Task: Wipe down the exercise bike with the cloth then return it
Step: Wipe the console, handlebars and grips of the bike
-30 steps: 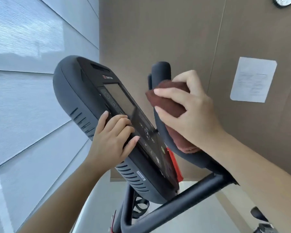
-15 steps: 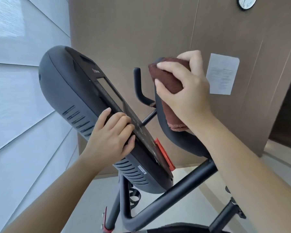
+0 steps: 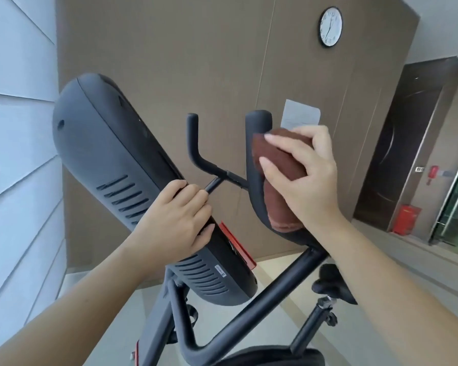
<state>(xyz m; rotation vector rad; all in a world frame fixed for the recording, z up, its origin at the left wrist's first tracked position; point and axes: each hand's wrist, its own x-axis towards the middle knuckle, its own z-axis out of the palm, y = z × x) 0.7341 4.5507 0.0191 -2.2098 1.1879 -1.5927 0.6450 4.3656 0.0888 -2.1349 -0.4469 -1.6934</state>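
Gripping the big black plastic console (image 3: 111, 159) of the dark-framed exercise bike (image 3: 251, 306), the left hand (image 3: 175, 220) curls its fingers over the rim. Just beyond, the right hand (image 3: 304, 175) wraps a rust-brown terry cloth (image 3: 278, 159) round the black padded handlebar (image 3: 258, 122). A round white wall clock (image 3: 331, 26) hangs behind.

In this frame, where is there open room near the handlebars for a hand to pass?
Open gap between the thin black upright bar and the thick padded black handlebar, above their crossbar. Crowded: the left hand grips the edge of the dark grey console, and the right hand wraps the brown cloth on that handlebar.
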